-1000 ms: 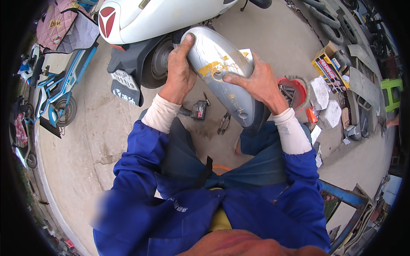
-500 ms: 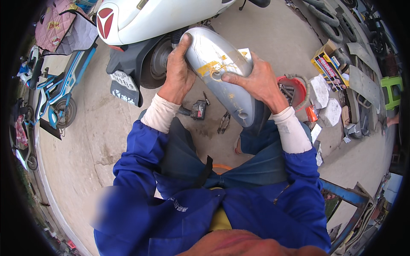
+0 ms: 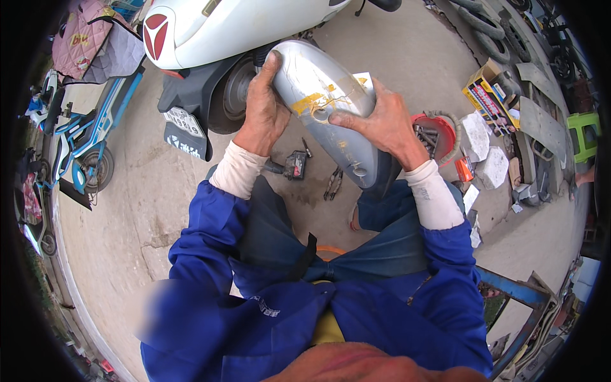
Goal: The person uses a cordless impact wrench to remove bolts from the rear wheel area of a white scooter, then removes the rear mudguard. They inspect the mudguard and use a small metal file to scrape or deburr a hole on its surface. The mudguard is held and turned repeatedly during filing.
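Silver-grey elongated curved shell with yellow patches [image 3: 337, 137] is hanging above the grey concrete floor [image 3: 159, 191], near the white scooter [image 3: 248, 28]. Left hand [image 3: 264, 105] is gripping its upper-left edge; right hand [image 3: 385, 124] is gripping its right side, thumb resting beside the round hole [image 3: 320, 115]. Dark pliers [image 3: 333, 184] and black power tool [image 3: 294, 165] are lying below; round red tub [image 3: 455, 130] is standing toward floor's right edge.

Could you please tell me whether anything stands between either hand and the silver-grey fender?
Nothing visible does: the left hand holds the silver-grey fender by its upper left edge, and the right hand holds its right edge, thumb on its face. The fender's underside is hidden.
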The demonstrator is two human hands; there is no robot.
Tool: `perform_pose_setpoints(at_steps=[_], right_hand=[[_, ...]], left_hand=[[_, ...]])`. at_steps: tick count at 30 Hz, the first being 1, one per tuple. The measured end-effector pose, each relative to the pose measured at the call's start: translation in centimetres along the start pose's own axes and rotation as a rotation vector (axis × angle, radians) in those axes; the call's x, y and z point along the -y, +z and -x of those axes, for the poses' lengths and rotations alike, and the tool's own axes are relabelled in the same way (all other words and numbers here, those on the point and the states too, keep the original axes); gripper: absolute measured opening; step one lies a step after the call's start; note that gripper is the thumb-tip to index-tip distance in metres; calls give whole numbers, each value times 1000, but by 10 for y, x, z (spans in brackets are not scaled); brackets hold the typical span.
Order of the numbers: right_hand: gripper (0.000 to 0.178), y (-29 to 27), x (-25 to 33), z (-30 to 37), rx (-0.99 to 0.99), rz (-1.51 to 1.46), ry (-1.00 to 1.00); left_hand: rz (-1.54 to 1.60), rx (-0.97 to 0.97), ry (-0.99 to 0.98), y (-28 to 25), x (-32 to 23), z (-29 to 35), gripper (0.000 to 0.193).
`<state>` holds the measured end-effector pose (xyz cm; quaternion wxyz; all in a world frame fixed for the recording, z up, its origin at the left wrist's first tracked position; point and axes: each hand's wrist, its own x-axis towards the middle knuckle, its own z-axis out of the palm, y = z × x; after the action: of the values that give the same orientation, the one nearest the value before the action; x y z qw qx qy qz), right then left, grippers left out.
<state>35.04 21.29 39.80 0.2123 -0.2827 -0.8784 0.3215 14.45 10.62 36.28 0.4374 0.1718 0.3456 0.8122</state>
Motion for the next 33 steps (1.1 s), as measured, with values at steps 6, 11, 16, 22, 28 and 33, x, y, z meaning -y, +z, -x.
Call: perform_pose_setpoints(at_steps=[6, 11, 16, 22, 28, 33], right_hand=[[88, 0, 0, 1, 14, -38, 21], [87, 1, -2, 1, 28, -190, 23], [88, -1, -4, 0, 55, -225, 55], [93, 4, -7, -4, 93, -180, 132], [94, 6, -8, -6, 112, -217, 142], [107, 14, -23, -7, 74, -185, 220]], left_hand=[[-82, 53, 33, 0, -3, 3, 57], [-7, 35, 4, -1, 0, 1, 57], [-23, 21, -34, -3, 3, -2, 54], [13, -50, -96, -5, 5, -3, 46], [30, -74, -122, -8, 6, -7, 45], [41, -68, -98, -15, 10, -12, 46]])
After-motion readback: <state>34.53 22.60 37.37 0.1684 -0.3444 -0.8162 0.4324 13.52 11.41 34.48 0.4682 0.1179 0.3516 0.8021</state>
